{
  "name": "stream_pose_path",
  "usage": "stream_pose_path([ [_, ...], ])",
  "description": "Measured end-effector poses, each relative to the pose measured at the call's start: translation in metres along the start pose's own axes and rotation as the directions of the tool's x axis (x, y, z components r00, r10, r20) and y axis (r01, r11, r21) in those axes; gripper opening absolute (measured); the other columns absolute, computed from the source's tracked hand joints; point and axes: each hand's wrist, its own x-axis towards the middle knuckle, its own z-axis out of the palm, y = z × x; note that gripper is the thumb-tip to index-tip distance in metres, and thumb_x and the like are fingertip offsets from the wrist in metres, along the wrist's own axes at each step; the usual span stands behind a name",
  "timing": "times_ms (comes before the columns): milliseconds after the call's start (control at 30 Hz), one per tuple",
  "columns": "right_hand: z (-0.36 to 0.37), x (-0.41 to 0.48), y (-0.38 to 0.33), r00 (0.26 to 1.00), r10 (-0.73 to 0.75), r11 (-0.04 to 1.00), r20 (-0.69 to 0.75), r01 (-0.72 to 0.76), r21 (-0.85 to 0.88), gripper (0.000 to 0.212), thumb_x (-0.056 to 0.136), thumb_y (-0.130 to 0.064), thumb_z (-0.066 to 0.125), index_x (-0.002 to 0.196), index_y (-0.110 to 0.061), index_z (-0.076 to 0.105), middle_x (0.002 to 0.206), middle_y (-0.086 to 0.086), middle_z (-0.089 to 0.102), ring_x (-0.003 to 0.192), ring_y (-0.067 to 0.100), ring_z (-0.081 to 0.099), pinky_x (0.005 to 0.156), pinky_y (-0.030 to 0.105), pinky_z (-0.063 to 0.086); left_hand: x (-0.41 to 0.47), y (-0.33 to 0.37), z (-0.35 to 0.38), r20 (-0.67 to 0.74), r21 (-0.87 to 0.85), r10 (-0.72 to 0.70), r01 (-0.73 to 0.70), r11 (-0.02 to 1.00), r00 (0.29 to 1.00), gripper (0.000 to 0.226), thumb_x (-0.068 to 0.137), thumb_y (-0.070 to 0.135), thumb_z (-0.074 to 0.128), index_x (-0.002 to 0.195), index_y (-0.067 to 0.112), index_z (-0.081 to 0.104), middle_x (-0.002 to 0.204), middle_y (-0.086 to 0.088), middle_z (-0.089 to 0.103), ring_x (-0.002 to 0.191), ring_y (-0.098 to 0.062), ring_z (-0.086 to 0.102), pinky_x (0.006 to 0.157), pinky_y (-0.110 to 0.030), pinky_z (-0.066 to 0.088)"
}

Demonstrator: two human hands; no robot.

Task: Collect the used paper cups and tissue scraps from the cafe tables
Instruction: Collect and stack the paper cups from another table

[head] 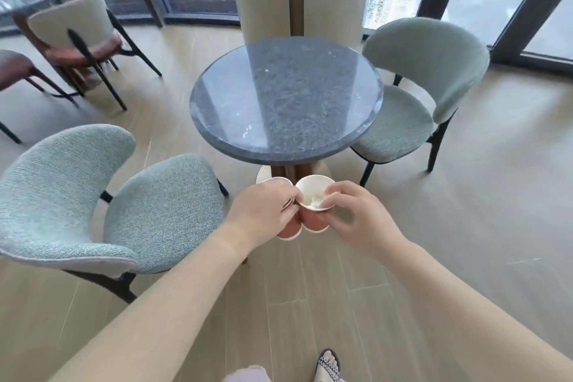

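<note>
A teal chair (pixel 93 195) is standing at the left, pulled out from the round grey stone surface (pixel 285 96); brown chairs (pixel 71 37) are seen further back.

The left cup (pixel 290 231), red-brown paper, is being held by the left hand (pixel 263 208). The grip is clamped round it from above, with the fingers curled over the rim. Its mouth is being covered by the hand, so what is inside cannot be told.

The right cup (pixel 316 223) is being held just beside it, with the two cup walls touching. Both cups are being kept in the air, off the surface, in front of its near edge and above the wood floor (pixel 310 304).

A white tissue scrap (pixel 313 200), probably crumpled, is lying inside the right cup. The near rim of that cup is being pinched by the right hand (pixel 356 220), the grip closed on it between thumb and fingertips.

A second teal chair (pixel 418 77) is standing at the right of the surface. A sandalled foot (pixel 328 366) is showing at the bottom edge.
</note>
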Motion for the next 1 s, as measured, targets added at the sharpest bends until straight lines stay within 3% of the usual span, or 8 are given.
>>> stream_pose_path([
  [100,-0.016,-0.003,0.009,0.999,0.033,0.999,-0.006,-0.033,0.008,0.012,0.075,-0.014,0.074,0.086,-0.017,0.072,0.101,-0.002,0.062,0.09,0.02,0.06,0.078,0.032,0.048,0.009,0.013,0.0,-0.012,-0.015,0.033,-0.033,0.999,0.999,0.017,0.088,0.027,0.054,0.101,0.035,0.063,0.095,0.014,0.061,0.091,-0.002,0.053,0.061,-0.018,0.032],
  [200,-0.032,-0.005,0.018,0.997,0.077,0.997,-0.029,-0.077,0.016,0.012,0.076,-0.015,0.074,0.087,-0.014,0.071,0.098,-0.001,0.063,0.089,0.019,0.06,0.08,0.028,0.046,0.021,0.024,0.001,-0.018,-0.116,0.042,-0.043,0.992,0.999,0.022,0.086,0.024,0.058,0.105,0.035,0.063,0.099,0.02,0.063,0.092,-0.004,0.057,0.071,-0.024,0.044],
  [333,-0.043,-0.009,0.031,0.98,0.155,0.987,-0.123,-0.157,-0.012,0.011,0.075,-0.009,0.073,0.085,-0.014,0.072,0.096,-0.001,0.064,0.089,0.011,0.054,0.08,0.009,0.035,0.047,0.037,0.007,-0.041,-0.212,0.077,-0.084,0.974,0.996,0.026,0.082,0.026,0.064,0.107,0.036,0.062,0.098,0.019,0.067,0.091,-0.003,0.059,0.072,-0.019,0.041],
  [433,-0.051,-0.014,0.04,0.947,0.257,0.963,-0.19,-0.267,-0.027,0.011,0.076,-0.009,0.072,0.085,-0.015,0.072,0.097,-0.004,0.062,0.09,0.007,0.05,0.077,0.006,0.031,0.075,0.05,0.013,-0.008,-0.243,0.174,-0.171,0.955,0.985,0.029,0.08,0.021,0.066,0.107,0.033,0.063,0.099,0.015,0.069,0.09,-0.005,0.059,0.066,-0.012,0.03],
  [533,-0.066,-0.02,0.048,0.902,0.336,0.929,-0.27,-0.364,-0.062,0.013,0.075,-0.008,0.072,0.083,-0.019,0.073,0.095,-0.005,0.062,0.088,0.005,0.048,0.075,0.003,0.03,0.104,0.066,0.017,0.047,-0.273,0.312,-0.289,0.918,0.949,0.027,0.082,0.018,0.063,0.106,0.03,0.063,0.1,0.015,0.068,0.091,-0.01,0.061,0.071,-0.015,0.036],
  [667,-0.086,-0.027,0.051,0.825,0.451,0.855,-0.341,-0.508,-0.1,0.012,0.077,-0.015,0.071,0.085,-0.024,0.073,0.098,-0.008,0.061,0.095,0.012,0.05,0.08,0.015,0.031,0.137,0.086,0.016,0.09,-0.32,0.478,-0.429,0.845,0.874,0.027,0.08,0.013,0.058,0.098,0.033,0.061,0.09,0.02,0.064,0.083,-0.01,0.06,0.073,-0.032,0.049],
  [833,-0.102,-0.038,0.04,0.699,0.507,0.79,-0.505,-0.611,-0.052,0.012,0.077,-0.015,0.071,0.085,-0.023,0.073,0.092,-0.012,0.059,0.096,0.021,0.055,0.083,0.03,0.041,0.173,0.112,0.017,0.105,-0.302,0.64,-0.589,0.75,0.761,0.03,0.081,0.015,0.055,0.099,0.039,0.056,0.08,0.026,0.053,0.08,-0.005,0.053,0.064,-0.027,0.045],
  [1000,-0.098,-0.062,0.02,0.487,0.571,0.655,-0.661,-0.756,0.009,0.011,0.077,-0.019,0.071,0.086,-0.026,0.073,0.092,-0.015,0.06,0.095,0.014,0.054,0.079,0.02,0.035,0.186,0.142,0.026,0.144,-0.285,0.75,-0.698,0.657,0.646,0.032,0.082,0.021,0.055,0.106,0.042,0.049,0.093,0.02,0.063,0.083,-0.014,0.059,0.066,-0.029,0.046],
])
